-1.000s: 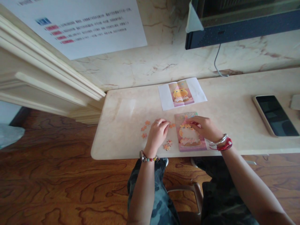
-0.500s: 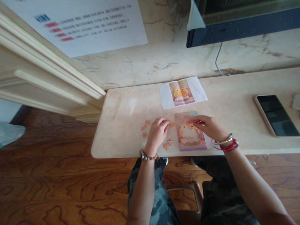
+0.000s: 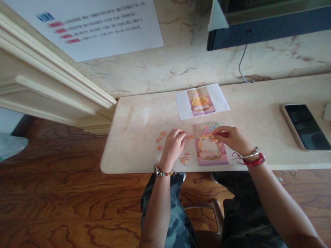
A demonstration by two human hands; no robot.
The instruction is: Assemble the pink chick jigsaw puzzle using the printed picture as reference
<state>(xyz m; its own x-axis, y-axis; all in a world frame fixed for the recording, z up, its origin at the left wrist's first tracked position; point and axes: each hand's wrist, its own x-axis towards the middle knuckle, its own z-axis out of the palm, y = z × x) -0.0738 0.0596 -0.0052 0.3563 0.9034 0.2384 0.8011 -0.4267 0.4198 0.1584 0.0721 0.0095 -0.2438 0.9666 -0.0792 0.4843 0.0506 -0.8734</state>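
Observation:
A partly assembled jigsaw puzzle point(image 3: 210, 162) lies near the table's front edge, showing a yellow cartoon animal with a pale gap in its middle. My right hand point(image 3: 231, 138) is over its upper right part, thumb and finger pinched on a small orange puzzle piece point(image 3: 214, 140). To the left of the puzzle, my left hand point(image 3: 176, 143) is closed, fingertips together beside loose orange pieces point(image 3: 190, 137). Whether those fingers hold anything is hidden. More loose pieces point(image 3: 159, 147) lie left of that hand, and a small cluster point(image 3: 185, 159) lies below its fingertips.
Behind the puzzle, a creased paper point(image 3: 222, 100) carries a printed picture of the same animal. A phone point(image 3: 306, 125) lies on the table point(image 3: 256, 120) at right. A cable point(image 3: 240, 67) hangs below a dark screen point(image 3: 258, 34). A printed sheet point(image 3: 108, 41) is at upper left.
My right hand has shifted slightly right and its pinched fingertips have moved a little down over the puzzle. My left hand has stayed in place.

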